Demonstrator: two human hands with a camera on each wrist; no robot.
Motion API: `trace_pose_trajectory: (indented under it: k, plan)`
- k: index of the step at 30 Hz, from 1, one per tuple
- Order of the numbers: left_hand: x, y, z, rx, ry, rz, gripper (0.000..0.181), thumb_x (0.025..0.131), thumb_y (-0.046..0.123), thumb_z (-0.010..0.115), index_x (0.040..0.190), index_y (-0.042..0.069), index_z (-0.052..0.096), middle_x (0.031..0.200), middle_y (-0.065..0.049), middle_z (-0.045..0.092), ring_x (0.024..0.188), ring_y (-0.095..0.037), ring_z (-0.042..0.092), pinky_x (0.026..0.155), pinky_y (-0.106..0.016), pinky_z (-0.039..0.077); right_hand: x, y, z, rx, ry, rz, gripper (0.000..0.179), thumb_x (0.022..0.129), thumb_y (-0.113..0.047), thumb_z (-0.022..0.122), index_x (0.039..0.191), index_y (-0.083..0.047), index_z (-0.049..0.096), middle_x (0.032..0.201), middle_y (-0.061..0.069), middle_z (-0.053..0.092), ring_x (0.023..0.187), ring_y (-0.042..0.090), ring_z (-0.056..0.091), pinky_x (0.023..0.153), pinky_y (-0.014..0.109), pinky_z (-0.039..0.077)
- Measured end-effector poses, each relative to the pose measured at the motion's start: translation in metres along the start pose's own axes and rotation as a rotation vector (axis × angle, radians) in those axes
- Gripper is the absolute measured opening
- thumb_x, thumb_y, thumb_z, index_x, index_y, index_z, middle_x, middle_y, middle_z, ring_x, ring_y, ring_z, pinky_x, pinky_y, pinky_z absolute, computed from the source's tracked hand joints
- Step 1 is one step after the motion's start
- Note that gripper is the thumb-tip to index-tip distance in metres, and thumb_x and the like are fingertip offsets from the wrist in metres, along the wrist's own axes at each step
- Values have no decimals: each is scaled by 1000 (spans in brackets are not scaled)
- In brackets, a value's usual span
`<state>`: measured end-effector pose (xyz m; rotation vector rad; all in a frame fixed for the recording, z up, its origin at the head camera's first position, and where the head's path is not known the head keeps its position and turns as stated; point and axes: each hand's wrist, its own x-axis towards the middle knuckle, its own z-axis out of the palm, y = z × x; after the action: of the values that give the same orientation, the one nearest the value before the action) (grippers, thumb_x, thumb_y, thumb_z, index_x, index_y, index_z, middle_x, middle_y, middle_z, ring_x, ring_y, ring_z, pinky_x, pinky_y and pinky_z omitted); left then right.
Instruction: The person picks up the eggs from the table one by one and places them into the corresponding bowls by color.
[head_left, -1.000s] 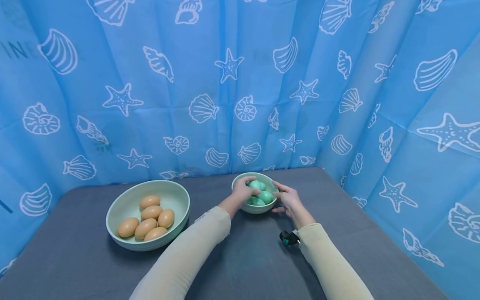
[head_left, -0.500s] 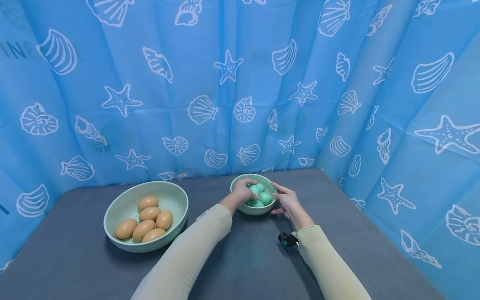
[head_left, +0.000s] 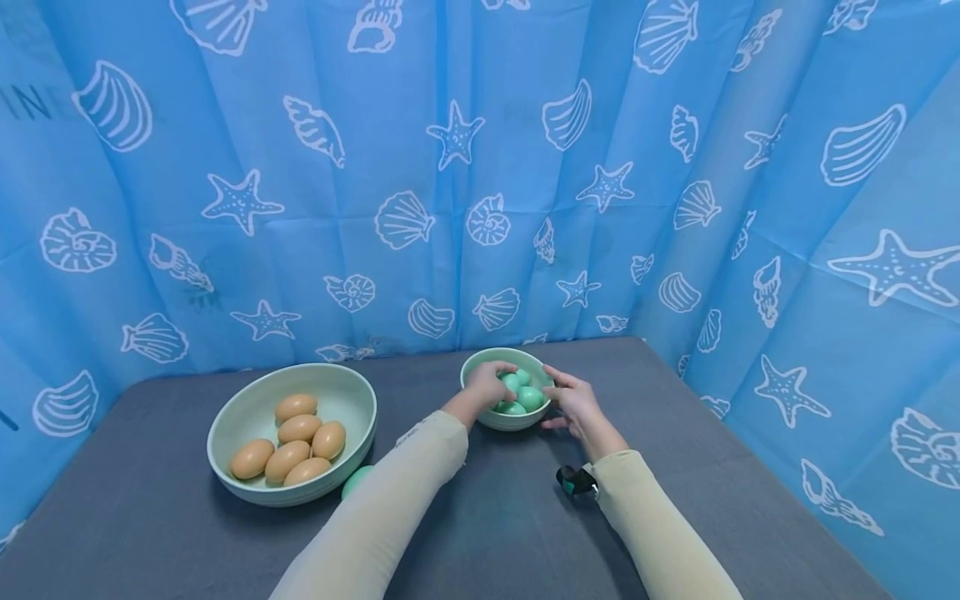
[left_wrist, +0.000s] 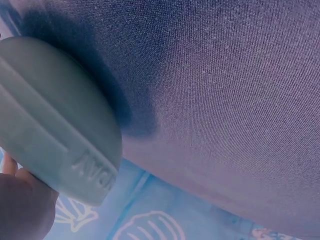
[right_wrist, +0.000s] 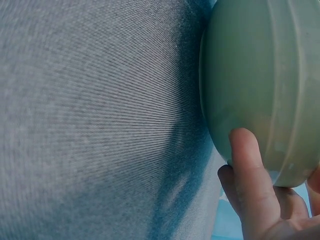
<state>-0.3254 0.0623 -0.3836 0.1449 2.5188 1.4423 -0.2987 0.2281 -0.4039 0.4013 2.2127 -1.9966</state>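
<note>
In the head view, a small pale green bowl [head_left: 508, 423] at the back centre holds several green eggs [head_left: 532, 398]. My left hand [head_left: 486, 387] reaches in over its left rim, thumb and fingers around one of the eggs; its fingertips are partly hidden. On the opposite side my right hand [head_left: 576, 403] holds the bowl by its rim and outer wall. The right wrist view shows its fingers [right_wrist: 247, 165] against the bowl's outside. A large pale green bowl [head_left: 360, 398] on the left contains several brown eggs [head_left: 288, 457].
A rounded green thing [head_left: 356, 482] shows between the large bowl and my left sleeve, mostly hidden. Below my right wrist hangs a black item [head_left: 575, 480]. The grey tabletop [head_left: 495, 533] ends at a blue curtain [head_left: 450, 208] with white shell prints.
My left forearm has shifted slightly right, uncovering the rounded green thing beside the large bowl. The left fingers have moved a little among the green eggs; the right hand keeps its hold.
</note>
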Motion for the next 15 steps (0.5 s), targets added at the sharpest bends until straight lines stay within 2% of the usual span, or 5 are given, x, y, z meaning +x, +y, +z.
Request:
trace_pose_trajectory:
  k: [3,10,15]
  plan:
    - [-1,0,-2,-8,-10,5,51,85,-7,73,134,8,65,143,-14,56,124,-30,55,97,-40,53,0,-1,1,1,6,4,54,104,-3,47,155,-16,40,165,17,25,132,41,49,65,39,62]
    - [-6,-1,-8,-68,-30,22,55,85,-12,69,137,2,60,148,-18,50,137,-34,46,106,-43,48,0,-1,1,-4,3,5,53,104,-3,46,155,-16,40,165,17,23,134,43,47,67,41,62]
    - [-13,2,-15,-52,-36,24,56,87,-11,67,140,3,57,150,-20,47,140,-36,42,109,-46,45,0,-2,1,-2,1,6,54,104,-3,46,155,-17,40,165,18,23,133,42,48,62,37,61]
